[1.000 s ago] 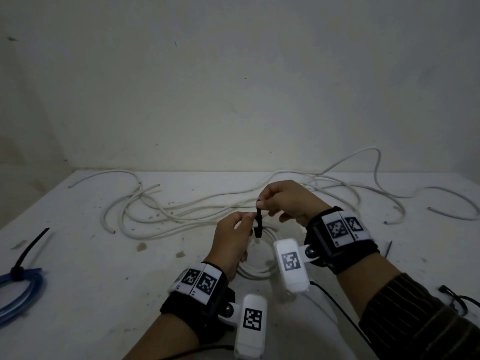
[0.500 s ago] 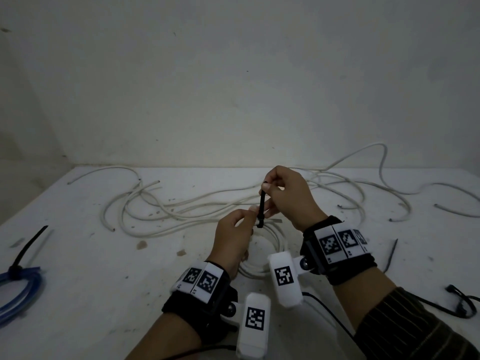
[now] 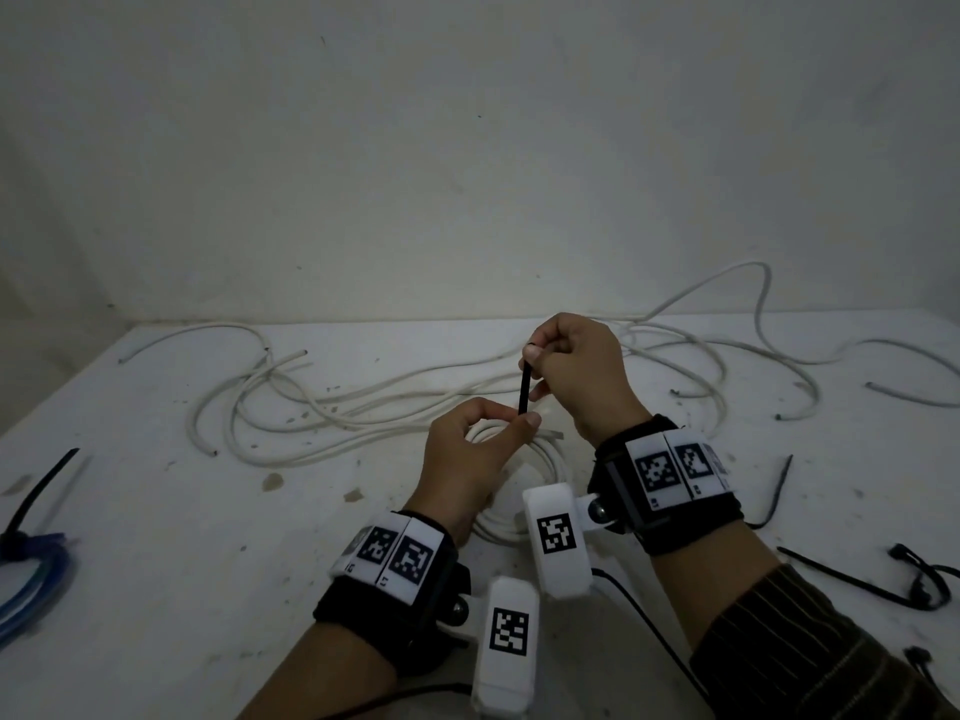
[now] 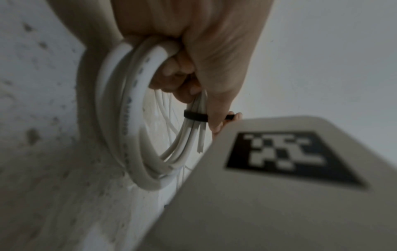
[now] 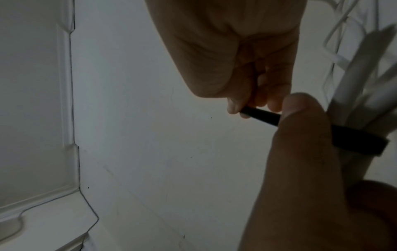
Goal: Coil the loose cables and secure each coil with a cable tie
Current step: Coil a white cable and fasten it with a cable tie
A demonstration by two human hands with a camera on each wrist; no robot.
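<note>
- Left hand (image 3: 467, 459) was above the middle of the bench (image 3: 156, 563), towards the near edge, fingers curled round the white cable coil (image 4: 128, 118); thumb pressed where the black cable tie (image 3: 524, 389) wrapped the bundle.
- The coil hung below the left hand just above the bench top; whether it touched the surface could not be told. In the left wrist view the tie formed a band around the gathered strands, with one cut cable end sticking out past it.
- Right hand (image 3: 576, 376) was just beyond the left and a little higher, thumb and fingers pinching the tie's free tail; the tail ran straight from the left thumb up to the right fingertips (image 5: 234, 107).
- Both wrists carried black straps with white marker blocks.
- At the near left edge lay a blue cable coil (image 3: 31, 579), already bound with a black tie (image 3: 39, 491) whose tail pointed away from it.
- Towards the near right edge lay loose black ties (image 3: 852, 579); another spare tie (image 3: 779, 485) lay just right of the right wrist.
- Loose white cables (image 3: 291, 418) sprawled across the far half of the bench, from the far left corner to the right edge, one loop rising against the wall (image 3: 467, 174) behind.
- The bench top was white, with brown stains.
</note>
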